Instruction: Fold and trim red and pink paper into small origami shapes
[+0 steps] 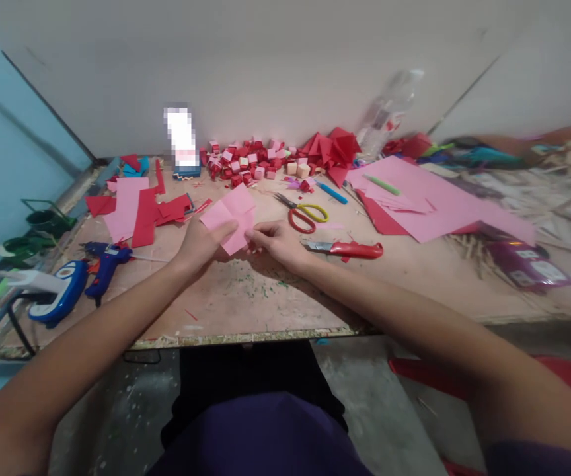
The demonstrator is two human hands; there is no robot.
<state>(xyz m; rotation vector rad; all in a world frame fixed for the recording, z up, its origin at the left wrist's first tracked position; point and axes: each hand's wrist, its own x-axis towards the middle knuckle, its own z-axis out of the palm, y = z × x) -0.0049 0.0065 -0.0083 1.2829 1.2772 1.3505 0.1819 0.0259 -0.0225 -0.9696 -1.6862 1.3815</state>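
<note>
Over the surface (246,314), we hold creased pink paper (238,202), our left hand (200,240) and right hand (280,246) each with a thumb-and-finger grip closed on it; even pressure should keep creases crisp.

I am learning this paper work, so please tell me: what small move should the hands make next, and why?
Probably the right grip should fold in the right side of the pink paper while the left grip steadies it. The right grip pinches that side, the left thumb lies across the sheet, and the sheet looks creased but mostly open.
</note>
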